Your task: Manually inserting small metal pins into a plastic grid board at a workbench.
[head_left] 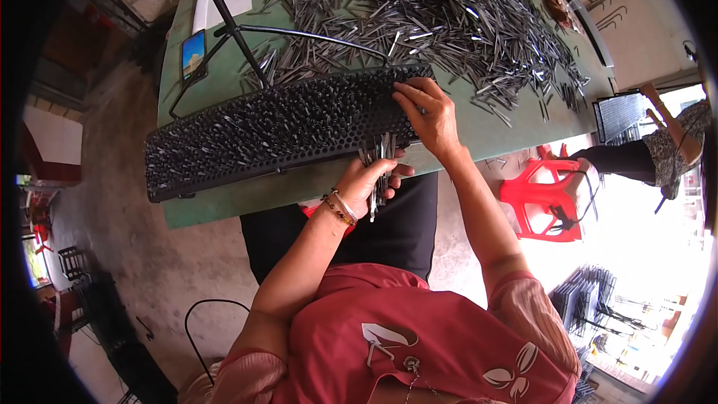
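Note:
A long black perforated rack [368, 121] lies slantwise along the near edge of the table. Thin dark strips [247, 127] stand upright in most of its holes, while bare holes show toward its right part and along the front edge. My left hand [360, 181] is closed around a bundle of flat, thin metal-looking strips [379, 202], held just in front of the rack's edge. Over the rack's right end, my right hand [432, 118] has its thumb and fingers pinched together at the surface. Whatever sits between those fingertips is too small to make out.
A wide heap of loose strips [456, 15] covers the far side of the green table [202, 213]. Behind the rack rises a black metal stand [230, 26], near a phone [193, 54] and white paper [224, 1]. To the right are a red plastic stool [535, 198] and another person [673, 142].

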Tool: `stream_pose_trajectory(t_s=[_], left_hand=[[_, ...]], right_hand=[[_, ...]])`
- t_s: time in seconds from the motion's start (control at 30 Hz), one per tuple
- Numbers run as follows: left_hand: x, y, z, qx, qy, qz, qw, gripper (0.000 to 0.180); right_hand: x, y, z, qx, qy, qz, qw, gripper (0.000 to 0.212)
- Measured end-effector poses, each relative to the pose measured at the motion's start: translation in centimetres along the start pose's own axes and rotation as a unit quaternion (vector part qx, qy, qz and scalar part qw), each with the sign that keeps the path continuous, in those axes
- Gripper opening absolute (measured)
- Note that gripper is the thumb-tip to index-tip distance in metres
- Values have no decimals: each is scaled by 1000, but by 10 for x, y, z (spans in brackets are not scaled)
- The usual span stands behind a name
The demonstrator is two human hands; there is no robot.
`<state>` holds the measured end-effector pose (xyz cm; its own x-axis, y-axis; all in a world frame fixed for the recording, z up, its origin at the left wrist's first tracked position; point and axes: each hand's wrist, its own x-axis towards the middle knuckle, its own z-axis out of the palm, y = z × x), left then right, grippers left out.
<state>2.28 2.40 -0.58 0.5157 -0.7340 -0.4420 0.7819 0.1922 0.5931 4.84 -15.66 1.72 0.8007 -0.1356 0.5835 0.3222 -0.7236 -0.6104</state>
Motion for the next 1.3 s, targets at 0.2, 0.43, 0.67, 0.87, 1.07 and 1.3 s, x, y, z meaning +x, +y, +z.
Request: stream_pose_trajectory(t_s=[0.2,0.43,0.67,0.87,1.07,1.3], left_hand=[[-4,3,4,24,-28,4,999,32],[-4,3,5,18,-30,6,999,31],[-2,0,1,13,-30,17,999,30],[-8,7,4,4,-43,67,997,30],[-11,8,6,13,-65,81,995,32],[-9,1,-4,-23,-28,76,996,30]], right_hand=[[1,-1,-1,-35,-7,4,999,17],[6,2,-7,-14,-71,-14,997,18],[3,-1,-8,-13,2,25,1000,14],[-3,-32,-30,116,-250,200,940,21],[-8,-32,-29,260,-235,326,878,20],[11,-35,-28,203,-147,318,914,26]])
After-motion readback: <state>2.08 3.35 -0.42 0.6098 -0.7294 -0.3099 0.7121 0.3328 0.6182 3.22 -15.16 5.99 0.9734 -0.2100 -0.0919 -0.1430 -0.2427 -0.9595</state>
